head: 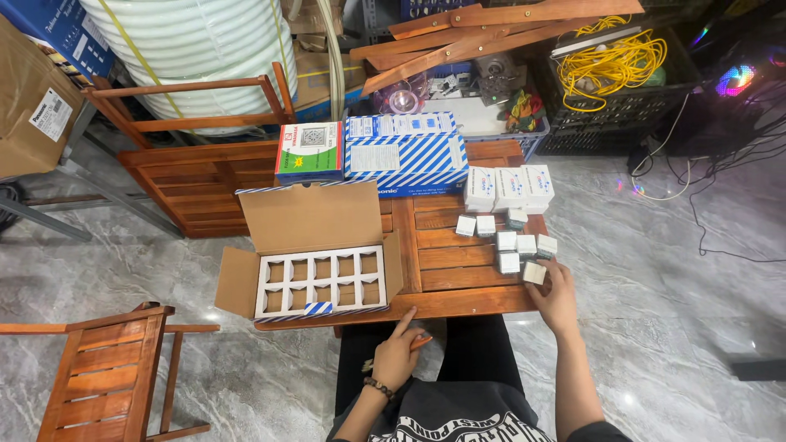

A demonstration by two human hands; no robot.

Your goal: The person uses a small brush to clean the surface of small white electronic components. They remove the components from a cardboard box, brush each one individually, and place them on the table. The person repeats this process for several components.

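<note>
A green and red box (309, 150) and a blue-and-white striped carton (407, 160) are set side by side at the far edge of the desk (458, 258). Behind them, a large white ribbed coil (192, 45) is seen, with a brown cardboard box (33, 102) at the far left. Yellow cable (610, 61) is heaped on a black crate (622, 115) at the upper right. A wooden folding chair (106, 368) is placed on the marble floor (679, 286) at the lower left.

A cluttered storeroom or electrical supply shop. Stacked cardboard boxes (33, 90), a big coil of white conduit (196, 41) and crates of yellow cable (610, 61) crowd a marble floor (671, 270) around a wooden desk (458, 270)
</note>
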